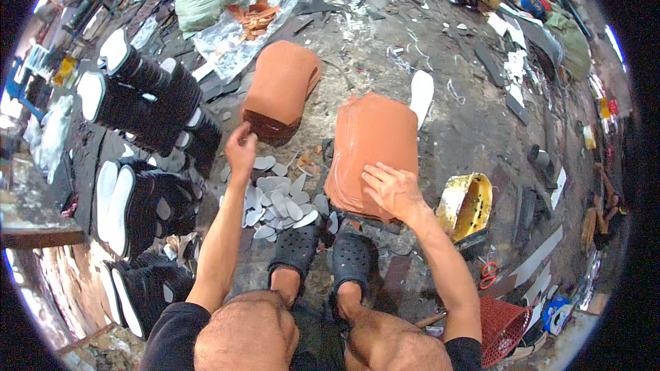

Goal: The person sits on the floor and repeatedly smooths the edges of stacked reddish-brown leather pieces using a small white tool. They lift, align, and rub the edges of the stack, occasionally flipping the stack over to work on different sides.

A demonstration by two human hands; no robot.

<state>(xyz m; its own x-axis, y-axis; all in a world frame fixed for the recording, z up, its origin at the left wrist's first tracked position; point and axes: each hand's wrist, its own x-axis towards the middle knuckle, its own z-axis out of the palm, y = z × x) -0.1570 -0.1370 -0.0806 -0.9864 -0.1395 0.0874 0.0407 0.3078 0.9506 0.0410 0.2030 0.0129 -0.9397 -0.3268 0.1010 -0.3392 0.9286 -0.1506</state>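
Note:
My right hand [392, 189] rests with its fingers spread on the top sheet of a stack of orange-brown sheets [377, 134]. The layers of this stack are slightly uneven along its left side. To the left, my left hand [240, 149] is at the near left corner of a second orange-brown stack [283, 81], which has waisted sides. Its fingers are loosely bent and a little apart, and nothing shows between them. A heap of small grey-white oval pieces [275, 200] lies on the floor just right of my left forearm.
Dark stacks with white sole-shaped tops [118, 203] stand at the left. Beyond the right stack lies a white insole [421, 96]. A yellow container [465, 206], orange-handled scissors [488, 275] and a red basket [504, 330] are at the right. Scraps lie around a plastic bag [237, 48].

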